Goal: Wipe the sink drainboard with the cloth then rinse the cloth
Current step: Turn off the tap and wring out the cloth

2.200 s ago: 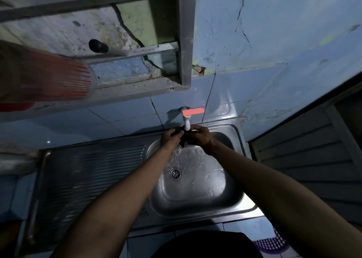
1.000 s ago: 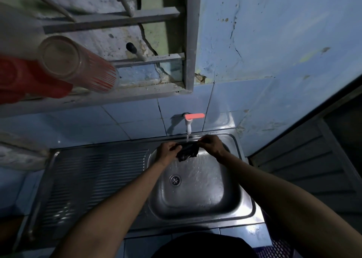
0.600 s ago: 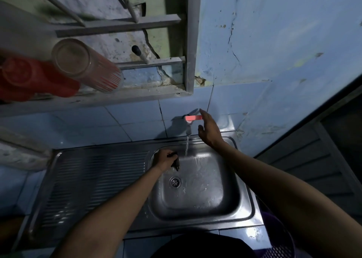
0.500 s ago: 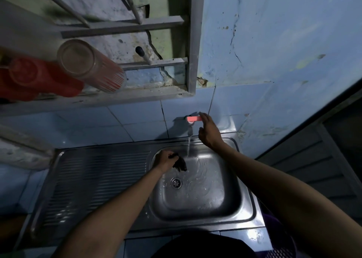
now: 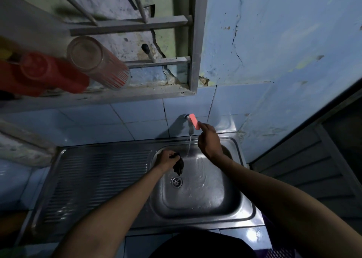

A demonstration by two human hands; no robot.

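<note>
A: Scanning left to right. What's sitting at the far left?

B: Red plastic container and a clear glass with red stripes are lying on their sides on the wall rack, above the sink unit. Below, the ribbed drainboard is taking up the left half of the steel sink unit, nothing resting on it.

A: Left hand?

B: Left hand is hanging over the back left corner of the basin, fingers curled tight around the dark cloth. The cloth is dangling from the fist, just above and behind the drain, just left of the water stream and not quite under it.

A: Is the tap running?

B: Yes, a thin stream is falling from the white tap into the back of the basin. Basin floor is looking wet.

A: Right hand?

B: Right hand is reaching up at the back edge of the sink, one extended fingertip touching the end of the pink tap handle, other fingers folded in. Not gripping anything.
</note>
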